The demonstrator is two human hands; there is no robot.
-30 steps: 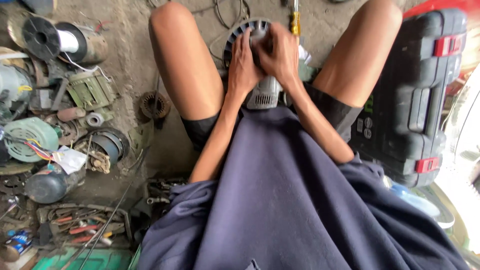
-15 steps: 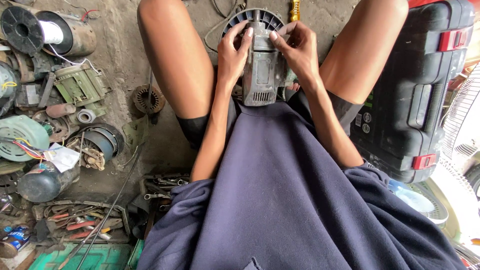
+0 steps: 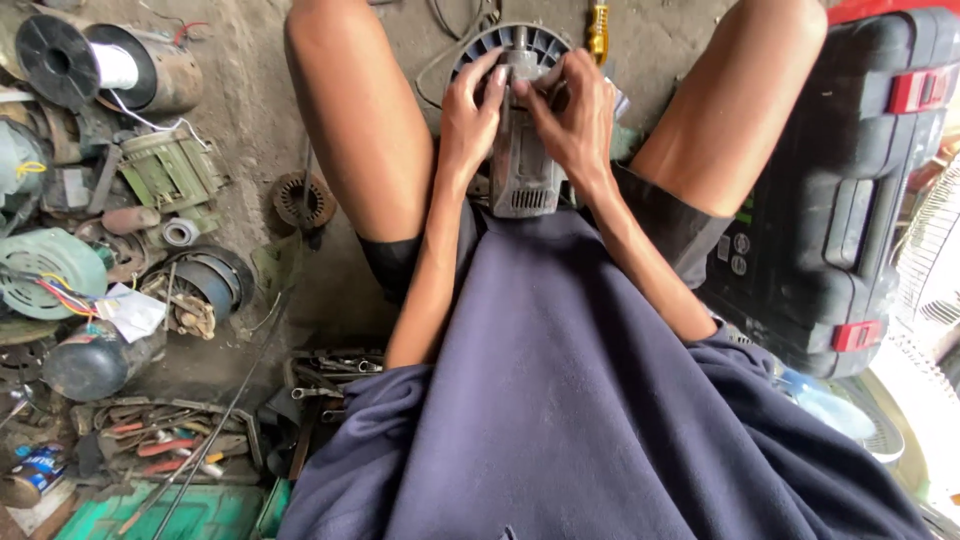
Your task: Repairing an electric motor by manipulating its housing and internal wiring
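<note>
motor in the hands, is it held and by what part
Yes: both the left hand and right hand grip the grey motor at its upper body, near the fan.

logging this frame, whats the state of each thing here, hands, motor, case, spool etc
left hand: gripping the motor's left side
right hand: gripping the motor's right side
motor: held upright between the knees, fan end up
fan: bare, no cover on it
tool case: shut, red latches down
wire spool: lying on its side, wire wound on it
screwdriver: lying on the floor, untouched
</note>
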